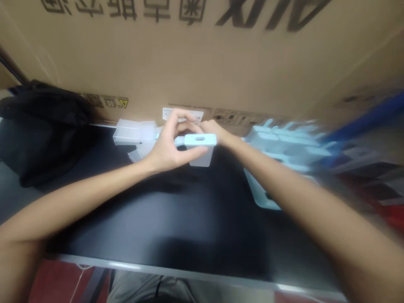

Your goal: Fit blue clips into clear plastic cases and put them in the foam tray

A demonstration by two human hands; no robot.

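Observation:
A small translucent container with a light blue lid (pixel 200 140) is in the middle of the head view, above the black tabletop. My left hand (pixel 172 145) grips it from the left, thumb along the front and fingers curved behind and over it. An oval slot shows in the lid. Just behind the container is my right hand (pixel 213 128); its fingers are mostly hidden, so its grip is unclear. Several clear plastic containers (pixel 134 132) lie in a pile to the left of my left hand, partly covered by it.
Several light blue lidded pieces (pixel 277 141) stand together at right, blurred, with a light blue tray (pixel 261 195) partly under my right forearm. A large cardboard box (pixel 195 63) walls off the back. A black bag (pixel 47 126) sits at left. The table's metal edge (pixel 132 267) runs in front.

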